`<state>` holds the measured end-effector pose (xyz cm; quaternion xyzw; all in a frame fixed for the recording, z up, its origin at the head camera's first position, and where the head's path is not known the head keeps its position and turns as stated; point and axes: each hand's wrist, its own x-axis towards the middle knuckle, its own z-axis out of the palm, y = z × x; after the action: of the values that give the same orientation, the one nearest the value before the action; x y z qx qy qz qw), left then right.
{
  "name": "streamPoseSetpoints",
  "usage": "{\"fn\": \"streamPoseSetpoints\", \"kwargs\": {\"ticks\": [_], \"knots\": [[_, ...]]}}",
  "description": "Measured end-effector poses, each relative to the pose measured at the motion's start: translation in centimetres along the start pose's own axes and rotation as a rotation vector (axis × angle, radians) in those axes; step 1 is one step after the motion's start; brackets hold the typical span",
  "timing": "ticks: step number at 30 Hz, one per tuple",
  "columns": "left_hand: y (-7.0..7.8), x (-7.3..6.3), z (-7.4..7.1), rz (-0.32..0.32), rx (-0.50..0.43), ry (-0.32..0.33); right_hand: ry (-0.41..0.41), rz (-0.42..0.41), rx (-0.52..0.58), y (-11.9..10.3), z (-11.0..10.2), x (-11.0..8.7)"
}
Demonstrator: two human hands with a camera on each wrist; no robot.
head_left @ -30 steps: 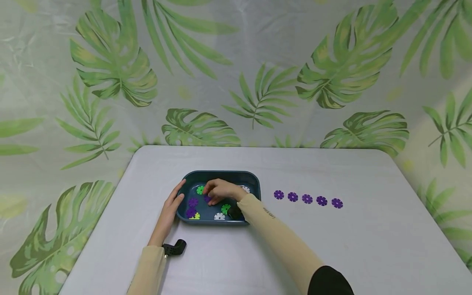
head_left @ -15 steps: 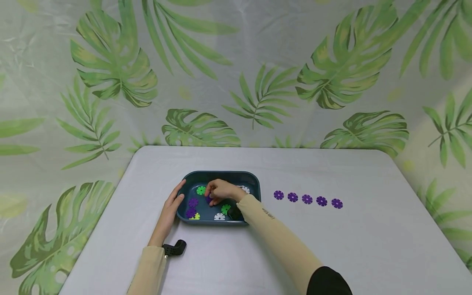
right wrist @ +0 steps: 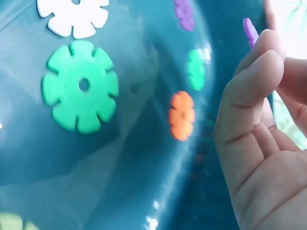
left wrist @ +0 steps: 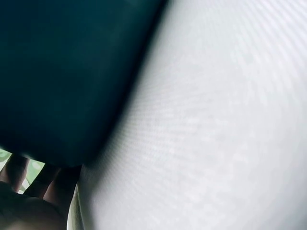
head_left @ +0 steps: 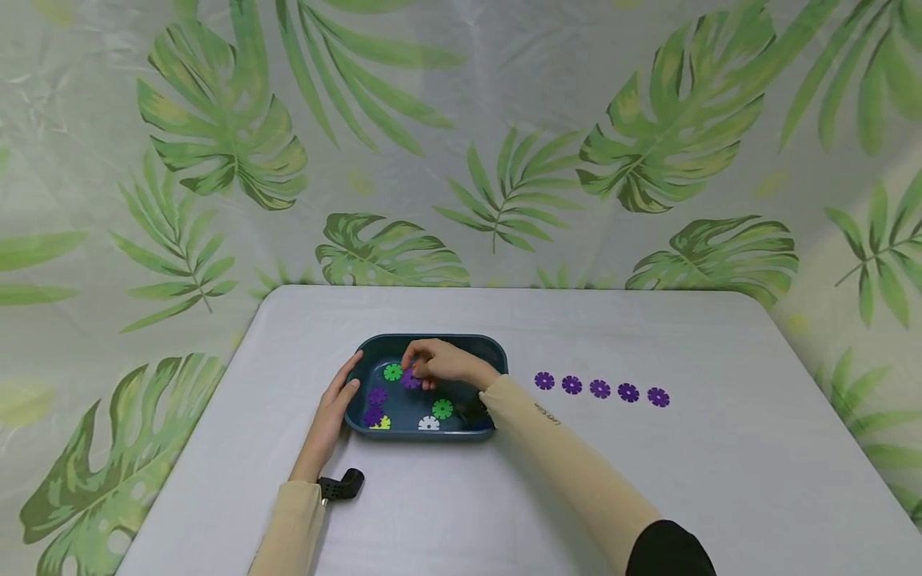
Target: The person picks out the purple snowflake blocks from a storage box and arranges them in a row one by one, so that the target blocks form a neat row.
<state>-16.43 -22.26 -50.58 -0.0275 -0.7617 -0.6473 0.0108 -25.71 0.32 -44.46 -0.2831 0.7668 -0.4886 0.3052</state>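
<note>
Beige sleeves (head_left: pixel 576 460); small dark lettering (head_left: pixel 547 414) (right side); black wrist device (head_left: pixel 342 485) (left)

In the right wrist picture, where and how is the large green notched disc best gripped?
Probably best pinched from above by opposite rim teeth: the large green disc lies flat in the tray. Avoid the edge close to the white disc.

Head view faces forward and down; 2 close wrist views share the tray (head_left: pixel 403 434)

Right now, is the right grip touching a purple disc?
Touching. The right wrist view shows the right grip pinching the purple disc, whose edge juts straight out from it.
</note>
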Motion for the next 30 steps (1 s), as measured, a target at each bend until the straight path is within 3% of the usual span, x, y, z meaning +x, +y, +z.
{"fn": "streamPoseSetpoints", "kwargs": {"ticks": [10,15,20,30], "knots": [[2.0,-0.6,0.3,-0.005,-0.029,-0.017,0.035,-0.032,0.06,0.6,-4.8,-4.7],[0.9,-0.3,0.2,-0.009,-0.006,-0.005,0.114,0.011,0.085,2.1,-7.6,-8.1],[0.0,-0.1,0.1,-0.001,0.01,-0.001,0.208,0.068,0.102,4.4,-10.5,-12.2],[0.0,0.0,0.1,-0.007,0.009,-0.001,0.361,0.144,0.136,10.2,-15.0,-22.4]]}}
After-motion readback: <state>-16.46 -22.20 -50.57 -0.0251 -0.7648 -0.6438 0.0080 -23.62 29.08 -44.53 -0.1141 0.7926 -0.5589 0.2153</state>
